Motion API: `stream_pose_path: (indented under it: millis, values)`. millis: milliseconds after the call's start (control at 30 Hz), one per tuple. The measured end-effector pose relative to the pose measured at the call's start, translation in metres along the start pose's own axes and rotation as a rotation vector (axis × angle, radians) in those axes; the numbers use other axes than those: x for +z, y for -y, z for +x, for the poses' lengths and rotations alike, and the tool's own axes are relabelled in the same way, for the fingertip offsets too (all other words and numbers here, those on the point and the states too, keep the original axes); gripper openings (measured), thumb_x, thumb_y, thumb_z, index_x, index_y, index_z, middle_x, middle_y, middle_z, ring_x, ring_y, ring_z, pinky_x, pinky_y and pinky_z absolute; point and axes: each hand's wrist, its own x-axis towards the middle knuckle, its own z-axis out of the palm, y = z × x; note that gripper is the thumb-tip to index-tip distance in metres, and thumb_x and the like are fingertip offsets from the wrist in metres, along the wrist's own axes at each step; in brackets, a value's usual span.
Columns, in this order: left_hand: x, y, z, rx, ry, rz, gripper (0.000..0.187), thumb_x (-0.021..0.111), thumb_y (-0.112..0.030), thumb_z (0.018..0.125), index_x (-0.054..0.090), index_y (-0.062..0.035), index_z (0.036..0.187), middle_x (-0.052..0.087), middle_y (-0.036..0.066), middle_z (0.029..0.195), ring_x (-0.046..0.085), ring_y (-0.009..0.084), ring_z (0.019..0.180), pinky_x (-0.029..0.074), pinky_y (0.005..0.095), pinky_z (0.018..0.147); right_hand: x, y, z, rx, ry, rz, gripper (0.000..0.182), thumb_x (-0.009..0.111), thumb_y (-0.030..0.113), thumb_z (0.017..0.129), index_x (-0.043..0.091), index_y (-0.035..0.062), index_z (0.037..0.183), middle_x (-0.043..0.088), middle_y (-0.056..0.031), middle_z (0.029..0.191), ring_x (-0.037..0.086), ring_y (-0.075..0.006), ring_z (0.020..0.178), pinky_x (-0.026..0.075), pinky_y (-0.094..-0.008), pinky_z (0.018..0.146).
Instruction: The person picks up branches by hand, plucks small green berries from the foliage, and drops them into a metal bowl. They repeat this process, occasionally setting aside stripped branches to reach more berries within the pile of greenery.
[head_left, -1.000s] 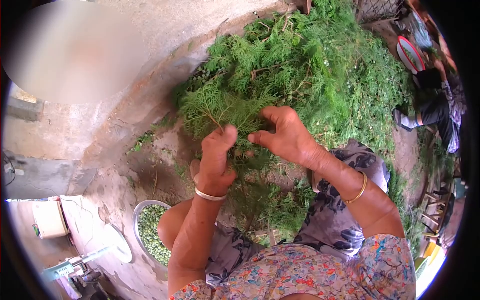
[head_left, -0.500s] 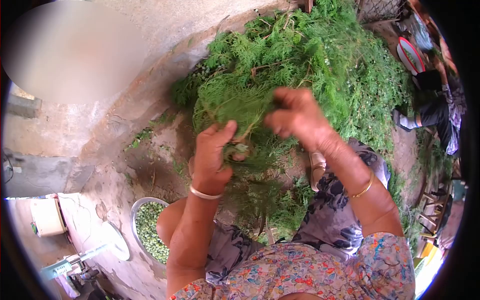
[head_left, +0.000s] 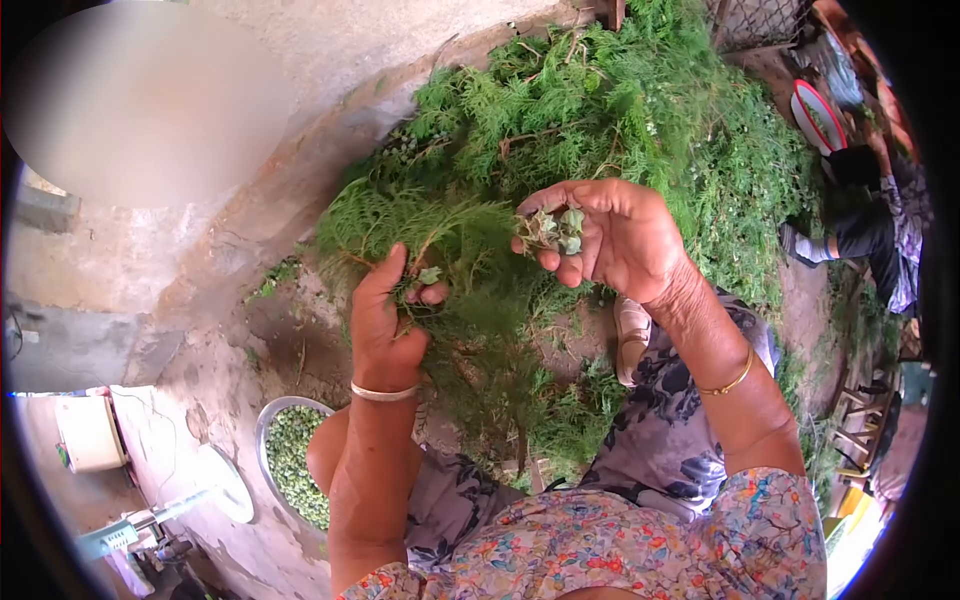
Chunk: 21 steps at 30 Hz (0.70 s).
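Observation:
My left hand (head_left: 385,325) is closed round the stem of a leafy green branch (head_left: 420,225), whose fronds spread above and right of the fingers. A small pale green cone shows beside its thumb. To the right, my right hand (head_left: 625,235) is palm up with curled fingers, holding several pale green cones (head_left: 553,230) near the fingertips. Behind both hands lies a large heap of cut green branches (head_left: 530,105). A metal basin full of small green cones (head_left: 293,450) stands at the lower left, beside my knee.
Another person's leg and shoe (head_left: 808,245) are at the right, near a red-rimmed basin (head_left: 818,115). A concrete wall (head_left: 340,60) runs along the upper left. A white fan (head_left: 225,483) and a cream box (head_left: 92,433) are at the lower left.
My left hand has moved left and a little down with the branch. My right hand has turned palm up, and cones now show clearly in its fingers.

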Motion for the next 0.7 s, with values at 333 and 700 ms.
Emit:
stream_pose_path:
  millis: [333,700]
  values:
    - [-0.005,0.007,-0.002,0.062,0.047,0.168,0.016,0.061,-0.018,0.088,0.059,-0.0024,0.087,0.059,0.006,0.078,0.051,0.0142,0.064,0.046,0.0298,0.054,0.003,-0.01,0.001,-0.089,-0.14,-0.294,0.028,0.059,0.0,0.081,0.056,-0.0082,0.108,0.063,-0.0075,0.08,0.06,-0.0118,0.064,0.047,-0.0217,0.051]
    - [0.01,0.038,-0.007,0.027,0.165,0.365,0.017,0.066,-0.013,0.082,0.059,0.0003,0.091,0.061,0.005,0.084,0.053,0.0118,0.065,0.05,0.0307,0.057,0.018,-0.047,0.014,-0.301,-0.176,-0.726,0.015,0.064,0.001,0.079,0.065,-0.0031,0.093,0.064,-0.0027,0.074,0.055,-0.0062,0.067,0.047,-0.0235,0.059]
